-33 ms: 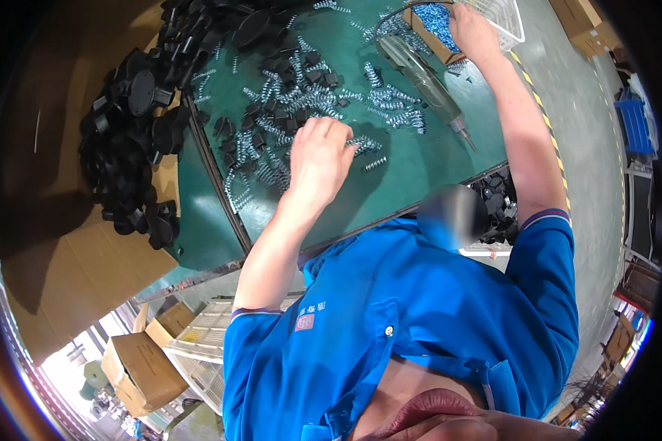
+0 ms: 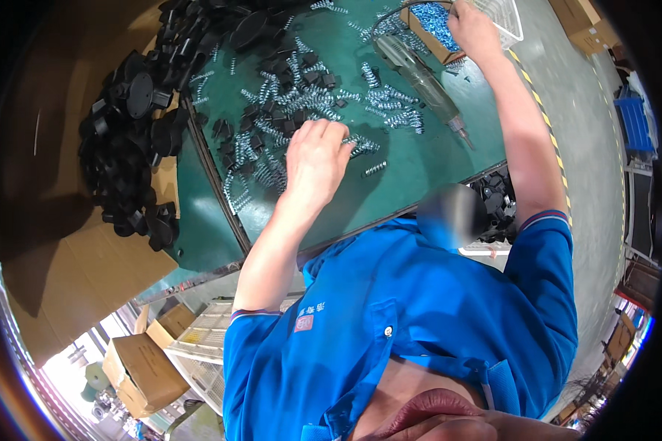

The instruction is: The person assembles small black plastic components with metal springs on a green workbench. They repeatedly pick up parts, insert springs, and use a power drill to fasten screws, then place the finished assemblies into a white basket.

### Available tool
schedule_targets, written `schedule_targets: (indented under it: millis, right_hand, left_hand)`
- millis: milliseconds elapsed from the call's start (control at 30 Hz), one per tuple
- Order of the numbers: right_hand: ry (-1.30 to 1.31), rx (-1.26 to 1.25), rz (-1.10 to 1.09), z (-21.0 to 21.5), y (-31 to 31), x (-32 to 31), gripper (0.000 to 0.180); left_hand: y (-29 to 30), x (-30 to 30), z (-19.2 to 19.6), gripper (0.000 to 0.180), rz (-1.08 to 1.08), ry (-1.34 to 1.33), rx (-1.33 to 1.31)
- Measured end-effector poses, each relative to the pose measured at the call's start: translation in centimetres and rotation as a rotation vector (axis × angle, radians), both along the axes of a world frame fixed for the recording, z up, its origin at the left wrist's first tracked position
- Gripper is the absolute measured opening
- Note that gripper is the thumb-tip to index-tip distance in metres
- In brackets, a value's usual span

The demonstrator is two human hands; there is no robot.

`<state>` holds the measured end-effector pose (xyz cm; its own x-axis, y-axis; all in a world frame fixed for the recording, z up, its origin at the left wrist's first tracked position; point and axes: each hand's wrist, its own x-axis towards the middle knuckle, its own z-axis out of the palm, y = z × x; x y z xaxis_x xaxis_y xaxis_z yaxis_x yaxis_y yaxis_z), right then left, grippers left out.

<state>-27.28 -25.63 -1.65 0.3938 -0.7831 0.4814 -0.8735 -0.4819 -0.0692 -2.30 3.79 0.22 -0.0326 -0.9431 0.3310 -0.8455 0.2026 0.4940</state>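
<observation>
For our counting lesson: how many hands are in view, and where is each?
2: the left hand is by the coil springs on the green table; the right hand is at the cardboard box of small blue parts. No third hand shows.

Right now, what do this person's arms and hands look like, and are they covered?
The left hand and right hand wear no gloves, and no watch or bracelet shows. The forearms are bare below short, bright blue sleeves, edged with a narrow striped trim with red in it.

Green benchtop (image 2: 419,162): silvery metal coil springs (image 2: 312,97), small black square blocks (image 2: 328,79) around left hand (image 2: 316,160); grey-green cylindrical power screwdriver (image 2: 425,84) near right hand (image 2: 476,31).
</observation>
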Motion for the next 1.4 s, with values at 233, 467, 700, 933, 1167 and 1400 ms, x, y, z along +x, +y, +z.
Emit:
schedule_targets:
  millis: [233, 467, 700, 933, 1167, 1400]
  right_hand:
    - [-0.41, 0.262, 0.031, 1.1, 4.3, -4.3, 0.021]
    - [-0.514, 0.062, 0.201, -1.8, 17.4, -9.1, 0.01]
    - [-0.444, 0.04, -0.083, -5.2, 25.8, -11.1, 0.01]
    - [-0.459, 0.043, -0.132, -5.5, 25.9, -10.8, 0.008]
    - [-0.411, -0.006, -0.103, -5.1, 25.6, -10.1, 0.007]
    - [-0.211, -0.038, 0.018, -2.7, 24.9, -9.8, 0.014]
  left_hand:
    - [-2.5, -3.6, -0.6, 0.022, -0.256, 0.007, -0.015]
    - [-9.8, -9.7, -0.8, 0.026, -0.485, -0.215, -0.267]
    - [-12.0, -12.1, -4.4, 0.032, -0.635, -0.072, -0.184]
    - [-11.5, -13.0, -4.9, 0.034, -0.609, -0.059, -0.207]
    - [-11.4, -12.9, -4.9, 0.032, -0.602, -0.044, -0.208]
    - [-10.5, -12.1, -4.0, 0.029, -0.608, 0.04, -0.229]
